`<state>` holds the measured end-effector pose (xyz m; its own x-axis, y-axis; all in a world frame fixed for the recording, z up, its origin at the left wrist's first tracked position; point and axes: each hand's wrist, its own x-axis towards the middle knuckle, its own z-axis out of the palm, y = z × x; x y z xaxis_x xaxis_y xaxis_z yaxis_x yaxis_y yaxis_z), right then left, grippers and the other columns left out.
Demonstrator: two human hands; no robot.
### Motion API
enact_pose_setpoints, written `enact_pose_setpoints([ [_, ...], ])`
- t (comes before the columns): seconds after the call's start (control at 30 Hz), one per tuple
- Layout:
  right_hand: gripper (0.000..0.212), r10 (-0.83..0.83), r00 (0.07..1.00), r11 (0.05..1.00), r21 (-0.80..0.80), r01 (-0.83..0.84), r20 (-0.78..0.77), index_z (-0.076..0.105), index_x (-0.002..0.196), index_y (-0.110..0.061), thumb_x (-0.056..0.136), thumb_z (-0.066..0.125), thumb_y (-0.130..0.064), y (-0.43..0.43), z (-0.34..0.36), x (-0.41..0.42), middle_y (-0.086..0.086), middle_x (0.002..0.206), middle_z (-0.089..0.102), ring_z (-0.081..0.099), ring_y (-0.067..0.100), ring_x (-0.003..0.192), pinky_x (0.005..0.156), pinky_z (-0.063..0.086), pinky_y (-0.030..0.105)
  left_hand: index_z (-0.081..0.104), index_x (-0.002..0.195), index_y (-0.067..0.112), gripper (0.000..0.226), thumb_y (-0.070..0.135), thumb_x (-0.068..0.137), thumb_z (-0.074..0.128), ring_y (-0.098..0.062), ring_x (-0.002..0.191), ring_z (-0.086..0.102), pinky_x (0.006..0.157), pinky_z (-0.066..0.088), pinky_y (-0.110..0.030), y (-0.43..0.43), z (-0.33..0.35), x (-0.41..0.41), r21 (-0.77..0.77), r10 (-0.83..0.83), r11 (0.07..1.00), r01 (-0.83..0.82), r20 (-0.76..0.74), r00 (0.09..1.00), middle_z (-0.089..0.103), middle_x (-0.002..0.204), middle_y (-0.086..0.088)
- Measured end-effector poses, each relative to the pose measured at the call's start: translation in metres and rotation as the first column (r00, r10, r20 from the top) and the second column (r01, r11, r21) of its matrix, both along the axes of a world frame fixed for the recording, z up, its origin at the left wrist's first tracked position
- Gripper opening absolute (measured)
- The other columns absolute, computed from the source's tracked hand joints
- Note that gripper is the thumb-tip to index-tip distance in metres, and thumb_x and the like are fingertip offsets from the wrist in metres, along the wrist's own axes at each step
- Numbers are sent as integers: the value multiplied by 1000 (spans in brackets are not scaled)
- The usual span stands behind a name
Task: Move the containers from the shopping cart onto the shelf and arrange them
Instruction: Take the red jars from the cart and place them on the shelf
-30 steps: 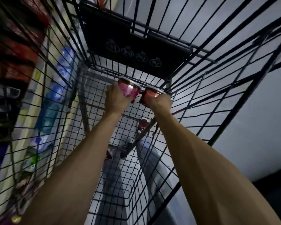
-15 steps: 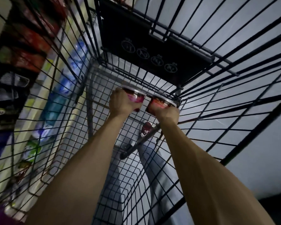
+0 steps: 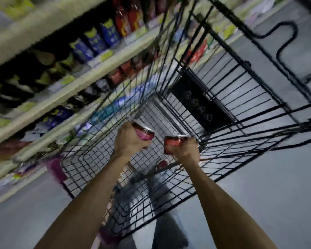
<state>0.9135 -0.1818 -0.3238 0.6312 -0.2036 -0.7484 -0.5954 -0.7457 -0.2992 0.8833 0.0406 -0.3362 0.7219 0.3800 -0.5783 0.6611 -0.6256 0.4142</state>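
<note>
No lettering can be read anywhere: motion blur smears the packets (image 3: 95, 40) on the shelf (image 3: 75, 87) and their price tags. Four round white pictograms, too small to make out, mark the black panel (image 3: 201, 105) at the cart's (image 3: 241, 90) end.

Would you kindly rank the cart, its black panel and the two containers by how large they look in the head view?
1. Cart.
2. Black panel.
3. Pink container and red container: alike, and partly hidden by the hands, so unranked.
</note>
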Motion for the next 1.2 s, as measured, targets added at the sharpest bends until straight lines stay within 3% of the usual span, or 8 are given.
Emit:
enact_pose_setpoints([
  [0.13, 115, 258, 959, 966, -13, -258, 120, 43, 127, -5, 44, 76, -77, 20, 64, -9, 6, 109, 64, 68, 25, 95, 82, 57, 34, 57, 122, 18, 80, 45, 55, 93, -4, 95, 56, 67, 36, 0, 18, 105, -41, -130, 147, 984, -123, 192, 970, 59, 106, 15],
  [0.27, 92, 372, 874, 924, -33, -381, 312, 55, 107, -12, 41, 84, -70, 51, 122, -34, -4, 93, 68, 67, 15, 78, 67, 57, 28, 65, 120, 23, 87, 66, 46, 80, -4, 101, 66, 86, 55, -23, 55, 163, -108, -266, 333, 933, -243, 378, 864, 71, 110, 10],
  [0.5, 97, 542, 670, 769, 22, -639, 507, 61, 112, -23, 34, 83, -76, 140, 206, -120, -11, 93, 72, 70, 6, 79, 65, 60, 31, 57, 119, 20, 86, 51, 48, 93, -7, 99, 67, 84, 55, -24, 117, 239, -268, -354, 648, 754, -554, 543, 535, 69, 109, 8],
  [0.67, 91, 510, 542, 650, 114, -752, 668, 56, 123, -24, 45, 89, -58, 218, 280, -202, -11, 101, 70, 68, 8, 87, 74, 58, 32, 50, 110, 23, 72, 28, 56, 95, 1, 87, 62, 67, 42, -1, 147, 289, -389, -363, 695, 635, -682, 654, 298, 61, 100, 14],
  [0.77, 91, 475, 510, 588, 172, -790, 717, 52, 127, -16, 52, 92, -49, 267, 307, -247, -1, 108, 66, 62, 17, 92, 74, 48, 30, 48, 105, 28, 72, 29, 52, 97, -7, 91, 65, 66, 43, -4, 167, 313, -456, -342, 692, 570, -747, 690, 213, 63, 101, 11],
  [0.9, 94, 471, 477, 446, 266, -854, 742, 56, 126, -21, 46, 88, -57, 326, 333, -303, -2, 112, 70, 67, 15, 96, 75, 53, 28, 48, 93, 34, 67, 31, 47, 97, 9, 83, 64, 63, 44, -2, 192, 339, -529, -354, 692, 459, -815, 717, 78, 56, 92, 25],
  [1.07, 48, 459, 425, 317, 303, -899, 780, 59, 94, -34, 59, 93, -31, 384, 370, -356, -19, 85, 64, 62, -16, 71, 53, 43, 4, 47, 85, 40, 61, 15, 55, 94, 24, 71, 58, 60, 44, -2, 227, 363, -587, -331, 656, 388, -860, 754, 5, 61, 76, 30],
  [1.2, 59, 452, 391, 265, 298, -917, 802, 50, 104, -31, 63, 92, -32, 426, 390, -375, -24, 85, 55, 57, -12, 69, 52, 41, 9, 53, 92, 39, 58, 29, 51, 93, 10, 82, 64, 69, 49, -17, 266, 377, -605, -319, 620, 382, -867, 785, -16, 64, 95, 23],
])
